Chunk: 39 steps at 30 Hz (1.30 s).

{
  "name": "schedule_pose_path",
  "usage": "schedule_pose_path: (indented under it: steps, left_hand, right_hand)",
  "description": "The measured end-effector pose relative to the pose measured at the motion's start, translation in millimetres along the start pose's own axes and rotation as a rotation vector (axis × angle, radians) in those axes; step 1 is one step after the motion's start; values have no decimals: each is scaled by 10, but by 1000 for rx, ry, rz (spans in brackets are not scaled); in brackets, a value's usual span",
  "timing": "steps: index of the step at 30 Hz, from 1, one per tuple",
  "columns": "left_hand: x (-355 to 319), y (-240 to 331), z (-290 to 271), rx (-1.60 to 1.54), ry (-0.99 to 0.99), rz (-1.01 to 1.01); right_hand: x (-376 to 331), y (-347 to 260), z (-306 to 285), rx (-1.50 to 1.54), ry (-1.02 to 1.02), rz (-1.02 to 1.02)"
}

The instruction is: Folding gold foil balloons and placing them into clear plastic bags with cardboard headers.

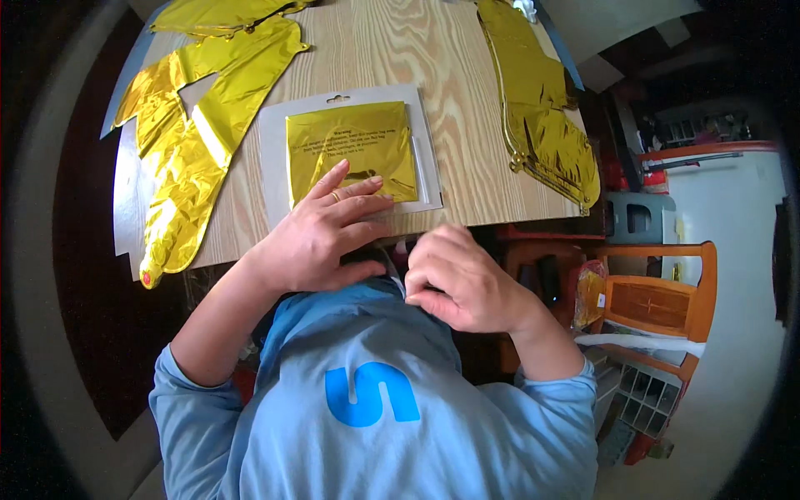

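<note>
A flat clear packet (pixel 350 152) holding folded gold foil lies on the wooden table (pixel 450 83) near its front edge. My left hand (pixel 321 233), with a ring on one finger, rests on the packet's lower edge, fingers spread over the gold foil. Just below the table edge, my right hand (pixel 467 279) is curled, pinching the clear flap at the packet's bottom against my light blue shirt (pixel 375 417).
Deflated gold foil balloons lie on the table: a large one (pixel 187 142) at the left, another (pixel 542 108) at the right, a third (pixel 217 15) at the far left. A wooden chair (pixel 658 300) and a white cabinet (pixel 717 192) stand to the right.
</note>
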<state>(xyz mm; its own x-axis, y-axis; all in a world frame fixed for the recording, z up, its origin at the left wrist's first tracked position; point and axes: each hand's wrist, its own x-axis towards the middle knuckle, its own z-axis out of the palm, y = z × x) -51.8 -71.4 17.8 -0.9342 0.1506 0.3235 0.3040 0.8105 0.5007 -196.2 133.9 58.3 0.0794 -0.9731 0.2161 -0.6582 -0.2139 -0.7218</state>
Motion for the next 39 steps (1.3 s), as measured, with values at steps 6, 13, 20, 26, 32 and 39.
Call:
schedule_pose_path:
  steps: [6,13,20,26,32,39]
  left_hand:
    - [-43,246,208,293,279,-65]
    - [-743,516,154,244,614,-438]
    - [-2066,263,23,-222,1148,-1075]
    - [-4486,-643,595,37,819,-1679]
    - [-5937,-699,1171,-90,314,-2098]
    - [-5965,-853,1404,-1054,1075,-1843]
  right_hand:
    - [227,132,-29,12,138,-15]
    - [183,353,-90,90,66,200]
    - [168,356,-79,-154,19,145]
    - [112,318,-109,-237,41,156]
    - [62,332,-73,-319,90,110]
    - [-97,305,162,-579,143,97]
